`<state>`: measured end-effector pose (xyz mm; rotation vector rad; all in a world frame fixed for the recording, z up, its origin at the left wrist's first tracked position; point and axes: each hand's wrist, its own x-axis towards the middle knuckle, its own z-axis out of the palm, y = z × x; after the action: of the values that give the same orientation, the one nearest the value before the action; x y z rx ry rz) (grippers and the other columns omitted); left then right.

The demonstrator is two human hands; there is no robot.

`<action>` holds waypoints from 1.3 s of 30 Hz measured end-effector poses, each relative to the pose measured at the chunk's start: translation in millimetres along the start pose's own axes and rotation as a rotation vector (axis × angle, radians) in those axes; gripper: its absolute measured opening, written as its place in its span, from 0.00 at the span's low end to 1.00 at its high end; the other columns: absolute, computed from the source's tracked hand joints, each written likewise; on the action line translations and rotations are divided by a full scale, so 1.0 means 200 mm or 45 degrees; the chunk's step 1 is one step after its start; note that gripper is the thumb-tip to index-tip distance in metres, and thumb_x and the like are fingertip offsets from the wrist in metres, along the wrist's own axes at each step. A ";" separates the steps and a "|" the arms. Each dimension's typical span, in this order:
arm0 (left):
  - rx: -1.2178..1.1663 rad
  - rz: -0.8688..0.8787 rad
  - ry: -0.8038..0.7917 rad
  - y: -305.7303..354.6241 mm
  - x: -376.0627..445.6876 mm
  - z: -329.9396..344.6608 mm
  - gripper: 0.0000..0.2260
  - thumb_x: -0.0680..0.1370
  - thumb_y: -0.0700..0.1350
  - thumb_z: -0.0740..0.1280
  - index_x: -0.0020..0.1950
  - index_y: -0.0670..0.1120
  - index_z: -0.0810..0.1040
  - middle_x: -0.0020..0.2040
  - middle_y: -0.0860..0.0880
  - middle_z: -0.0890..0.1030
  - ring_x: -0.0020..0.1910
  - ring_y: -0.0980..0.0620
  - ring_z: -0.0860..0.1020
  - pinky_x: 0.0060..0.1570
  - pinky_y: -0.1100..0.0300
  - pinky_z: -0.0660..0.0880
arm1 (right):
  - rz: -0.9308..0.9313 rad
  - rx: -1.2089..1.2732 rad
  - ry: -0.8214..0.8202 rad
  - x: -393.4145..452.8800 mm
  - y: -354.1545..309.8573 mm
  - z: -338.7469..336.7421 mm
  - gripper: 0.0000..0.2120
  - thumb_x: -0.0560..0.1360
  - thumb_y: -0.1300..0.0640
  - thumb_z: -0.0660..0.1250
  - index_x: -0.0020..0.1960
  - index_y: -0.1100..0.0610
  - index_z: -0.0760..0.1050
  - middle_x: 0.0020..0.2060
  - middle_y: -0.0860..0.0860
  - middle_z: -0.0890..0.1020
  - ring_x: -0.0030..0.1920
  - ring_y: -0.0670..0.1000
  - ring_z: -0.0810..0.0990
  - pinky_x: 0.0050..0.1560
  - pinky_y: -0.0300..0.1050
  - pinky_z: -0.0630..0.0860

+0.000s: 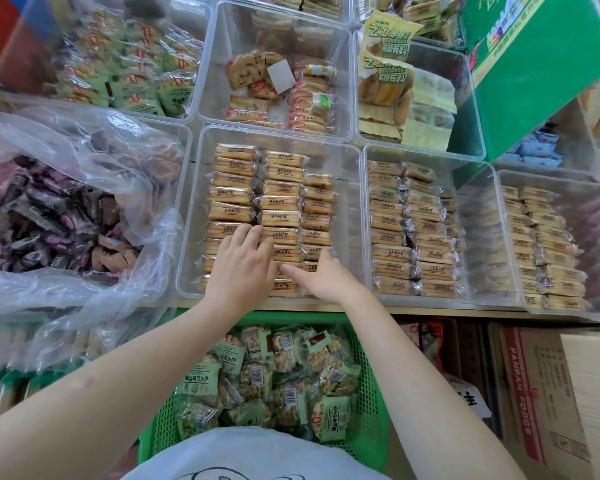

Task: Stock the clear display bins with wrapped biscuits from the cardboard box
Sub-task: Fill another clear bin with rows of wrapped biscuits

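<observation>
Centre front: clear plastic display bin [350,216] holding three rows of tan wrapped biscuits [281,202] in clear film, each with a dark printed line too small for me to read. My left hand [239,265] lies on the near packets of the left and middle rows, fingers bent over their tops; whether they grip a packet I cannot tell. My right hand [321,275] rests just beside it on the near packets of the right row, thumb stretched toward the left hand, fingers reaching forward. The hands are apart.

Right: two more clear bins [478,237] with like tan packets stacked in rows.

Rear: a bin of green-labelled packets [136,77], a bin of mixed biscuits [278,81], a bin of yellow packets [385,39] with large Chinese characters.

Left: loose clear plastic bag [66,150] over dark purple wrapped sweets [49,220].

Below the table edge [430,311]: green plastic mesh basket [368,393] of green-labelled packets with barcodes.

Lower right: brown cardboard box [551,393] printed "PANPAN FOODS" in red.

Upper right: green printed carton [534,71], text blurred.
</observation>
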<state>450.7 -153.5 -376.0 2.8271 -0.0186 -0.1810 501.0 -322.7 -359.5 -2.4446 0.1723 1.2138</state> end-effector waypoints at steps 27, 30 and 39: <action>0.032 -0.054 -0.183 -0.11 -0.04 -0.05 0.31 0.78 0.62 0.44 0.79 0.54 0.62 0.82 0.46 0.54 0.81 0.45 0.50 0.76 0.43 0.53 | -0.186 -0.622 -0.206 -0.19 0.02 -0.03 0.50 0.70 0.18 0.44 0.81 0.47 0.57 0.80 0.54 0.58 0.78 0.59 0.61 0.75 0.60 0.62; 0.018 -0.052 -0.175 -0.11 -0.04 -0.05 0.31 0.78 0.61 0.44 0.79 0.53 0.64 0.82 0.45 0.56 0.81 0.45 0.51 0.76 0.43 0.54 | -0.124 -0.585 -0.259 -0.15 0.01 -0.02 0.54 0.65 0.15 0.43 0.81 0.46 0.58 0.81 0.53 0.57 0.78 0.59 0.62 0.74 0.60 0.63; 0.029 -0.042 -0.185 -0.11 -0.04 -0.05 0.32 0.78 0.60 0.42 0.79 0.53 0.65 0.82 0.45 0.57 0.81 0.44 0.52 0.74 0.41 0.55 | -0.296 -0.294 0.089 -0.04 0.00 -0.03 0.49 0.72 0.20 0.42 0.83 0.51 0.50 0.82 0.53 0.47 0.82 0.55 0.46 0.79 0.63 0.51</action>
<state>443.9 -129.6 -372.8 2.8323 -0.0065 -0.3957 500.7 -325.0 -350.1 -2.6154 -0.2400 1.0986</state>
